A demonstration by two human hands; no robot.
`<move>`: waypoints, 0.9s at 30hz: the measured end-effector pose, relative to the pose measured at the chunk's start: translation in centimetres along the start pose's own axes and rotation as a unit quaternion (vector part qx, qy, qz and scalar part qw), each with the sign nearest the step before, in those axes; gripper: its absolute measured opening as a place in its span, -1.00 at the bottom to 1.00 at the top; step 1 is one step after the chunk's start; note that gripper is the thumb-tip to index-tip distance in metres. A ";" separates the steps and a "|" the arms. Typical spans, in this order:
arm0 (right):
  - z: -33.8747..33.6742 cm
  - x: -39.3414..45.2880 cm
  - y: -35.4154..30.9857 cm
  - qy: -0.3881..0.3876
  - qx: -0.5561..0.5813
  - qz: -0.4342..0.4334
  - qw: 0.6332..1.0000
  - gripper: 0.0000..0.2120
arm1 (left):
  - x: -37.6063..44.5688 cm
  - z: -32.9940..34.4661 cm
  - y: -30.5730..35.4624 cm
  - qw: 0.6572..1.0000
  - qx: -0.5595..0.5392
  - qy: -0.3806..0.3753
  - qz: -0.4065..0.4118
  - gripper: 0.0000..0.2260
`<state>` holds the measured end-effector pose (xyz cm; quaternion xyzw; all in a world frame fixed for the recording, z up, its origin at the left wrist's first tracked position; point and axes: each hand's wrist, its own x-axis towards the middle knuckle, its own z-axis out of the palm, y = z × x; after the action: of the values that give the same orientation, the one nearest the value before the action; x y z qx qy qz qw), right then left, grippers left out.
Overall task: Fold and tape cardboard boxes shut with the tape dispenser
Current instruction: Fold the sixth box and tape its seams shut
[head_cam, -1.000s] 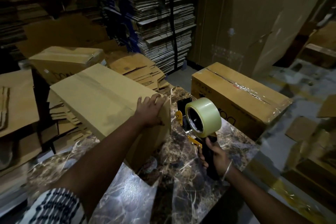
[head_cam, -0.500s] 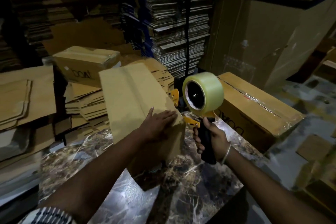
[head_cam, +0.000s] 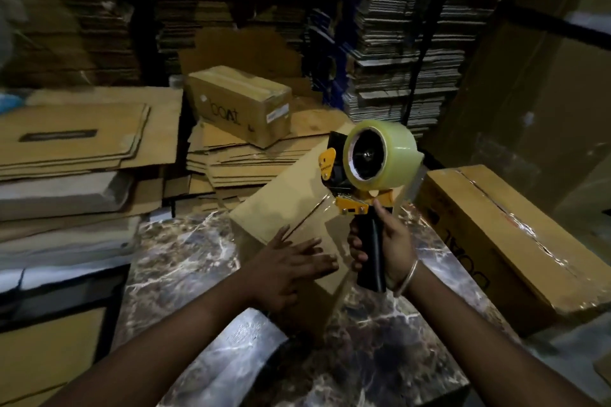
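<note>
A cardboard box (head_cam: 291, 205) is lying on the marble-patterned surface (head_cam: 178, 261), its long axis running from the person's near side up and away toward the right, the far end reaching in behind the tape dispenser (head_cam: 370, 175). The left hand (head_cam: 291, 266) is pressing flat on the box's near end, fingers straight and spread, pointing right. The right hand (head_cam: 383, 246) is gripping the dispenser's black handle, holding it upright just above the box, the clear tape roll (head_cam: 380, 155) on top with its hub facing the camera. A taped box (head_cam: 509, 238) is sitting to the right of the surface, and another (head_cam: 238, 102) is resting on flattened cardboard stacks (head_cam: 82, 142) behind.
</note>
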<state>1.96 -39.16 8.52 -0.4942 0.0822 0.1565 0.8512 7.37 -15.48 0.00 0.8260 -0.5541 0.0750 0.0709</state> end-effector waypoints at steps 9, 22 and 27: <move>2.2 3.3 1.4 -0.045 -0.025 0.069 0.996 -0.42 | -3.7 3.0 4.1 0.878 -0.282 0.253 -0.293 -0.58; 1.6 5.2 2.3 -0.170 -0.061 0.174 0.968 -0.41 | 1.9 5.5 8.6 0.432 -0.544 0.525 -0.492 -0.25; 1.2 5.5 2.2 -0.207 -0.108 0.169 0.958 -0.44 | 2.2 3.7 9.1 0.461 -0.478 0.453 -0.595 -0.50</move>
<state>6.29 -36.11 5.70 -0.5186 -0.0306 0.4049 0.7524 -0.08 -21.63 -2.90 0.6428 0.2326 0.1016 0.7227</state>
